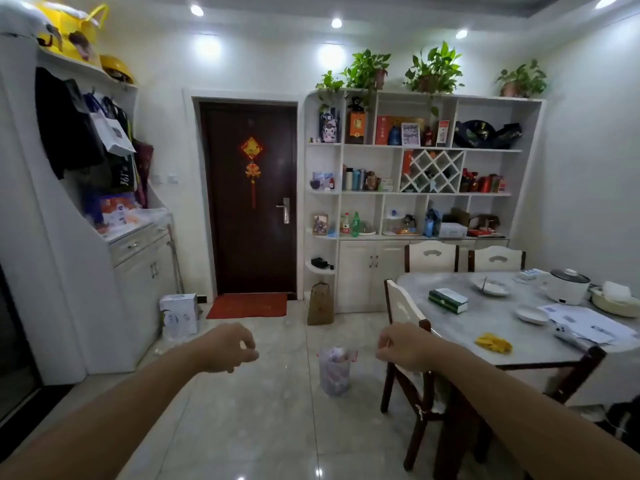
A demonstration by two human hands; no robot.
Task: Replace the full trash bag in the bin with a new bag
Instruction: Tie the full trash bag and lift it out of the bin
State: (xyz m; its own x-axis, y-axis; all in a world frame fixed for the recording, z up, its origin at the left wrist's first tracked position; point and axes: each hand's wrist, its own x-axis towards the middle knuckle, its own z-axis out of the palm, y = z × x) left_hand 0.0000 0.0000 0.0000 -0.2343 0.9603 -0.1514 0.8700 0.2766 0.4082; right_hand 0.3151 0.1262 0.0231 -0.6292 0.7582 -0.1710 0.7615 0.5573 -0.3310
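Both bare forearms reach forward at chest height over the glossy grey tiled floor (pixel 242 410). The left hand (pixel 228 348) hangs with its fingers (pixel 247 344) loosely curled, gripping nothing. The right hand (pixel 398 348) is likewise loosely curled and empty. Between and beyond them, beside the dark-legged white chair (pixel 408 341), the full translucent trash bag (pixel 334 374) stands upright on the floor, long axis vertical, its mouth upward with red ties, holding pale crumpled waste.

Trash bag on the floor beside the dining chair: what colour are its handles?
Red handles on the translucent trash bag, seen only in the head view.
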